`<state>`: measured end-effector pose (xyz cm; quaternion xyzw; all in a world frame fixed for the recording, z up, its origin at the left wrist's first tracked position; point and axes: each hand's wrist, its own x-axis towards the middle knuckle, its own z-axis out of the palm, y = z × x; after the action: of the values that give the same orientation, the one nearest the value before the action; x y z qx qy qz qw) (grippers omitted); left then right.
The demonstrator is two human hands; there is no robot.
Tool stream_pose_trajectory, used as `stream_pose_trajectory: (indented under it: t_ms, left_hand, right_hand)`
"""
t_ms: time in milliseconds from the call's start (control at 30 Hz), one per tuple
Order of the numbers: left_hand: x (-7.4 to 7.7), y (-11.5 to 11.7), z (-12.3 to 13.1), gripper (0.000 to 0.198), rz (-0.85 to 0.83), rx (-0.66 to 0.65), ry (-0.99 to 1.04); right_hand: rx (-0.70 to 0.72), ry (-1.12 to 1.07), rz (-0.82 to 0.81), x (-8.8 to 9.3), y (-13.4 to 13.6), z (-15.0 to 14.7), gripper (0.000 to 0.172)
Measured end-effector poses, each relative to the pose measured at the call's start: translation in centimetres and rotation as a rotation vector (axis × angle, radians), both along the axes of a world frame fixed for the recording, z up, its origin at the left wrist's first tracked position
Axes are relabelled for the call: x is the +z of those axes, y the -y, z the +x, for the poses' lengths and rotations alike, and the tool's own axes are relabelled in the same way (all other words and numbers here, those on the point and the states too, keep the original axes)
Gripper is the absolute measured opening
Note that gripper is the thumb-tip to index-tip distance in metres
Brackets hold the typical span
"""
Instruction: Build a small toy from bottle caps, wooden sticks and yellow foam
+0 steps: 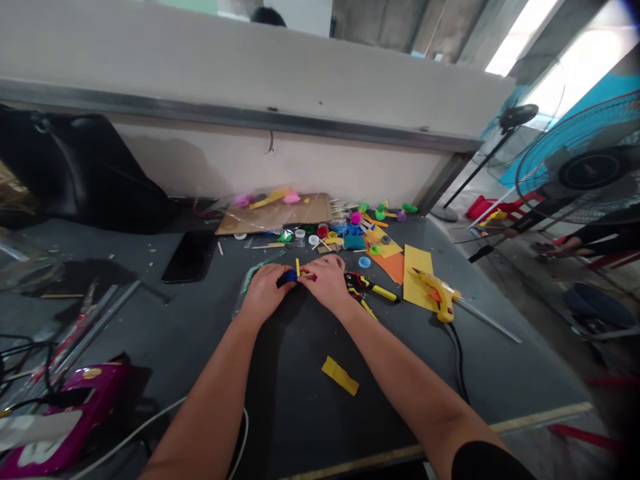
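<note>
My left hand [265, 288] is closed around a small dark blue piece [287, 276], too small to make out its kind. My right hand [327, 281] meets it with fingers pinched, at a narrow yellow strip [298, 268] standing upright between the hands. Something small and reddish shows at the right fingertips; I cannot tell what it is. Beside the left hand lies a clear plastic packet [245, 283]. Just right of the right hand are yellow-and-black pliers [377, 289]. A loose piece of yellow paper [341, 376] lies nearer to me, between my forearms.
A yellow glue gun [440, 297] rests on yellow paper [417, 263] at the right, its cord running forward. Bottle caps, sticks and a cardboard sheet [280, 217] fill the back. At left are a black phone [190, 256], black bag [80, 173] and purple device [75, 413].
</note>
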<state>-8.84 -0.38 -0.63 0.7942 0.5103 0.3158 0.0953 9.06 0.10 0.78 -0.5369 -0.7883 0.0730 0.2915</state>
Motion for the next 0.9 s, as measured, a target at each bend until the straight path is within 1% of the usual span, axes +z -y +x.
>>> stream_pose_trajectory:
  t_ms: [167,333,533,700,900]
  left_hand:
    - [-0.2,-0.2,-0.1,0.03,0.006,0.001,0.003]
    - [0.0,-0.3,0.0,0.028,-0.024,-0.004,0.006]
    - [-0.1,-0.4,0.1,0.027,-0.004,-0.027,0.031]
    - [-0.5,-0.5,0.1,0.029,0.012,0.019,-0.007]
    - [-0.6,-0.5,0.1,0.032,0.025,0.024,-0.009]
  right_hand:
    - [0.026,0.038,0.008,0.1,-0.5,0.0,0.013]
    - [0.052,0.032,0.006,-0.3,-0.7,-0.1,0.011]
    - [0.039,0.008,0.044,-1.0,-0.8,-0.2,0.012]
    - [0.025,-0.02,0.058,-1.1,-0.8,-0.3,0.011]
    - [0.005,-0.036,0.066,-1.1,-0.7,-0.4,0.013]
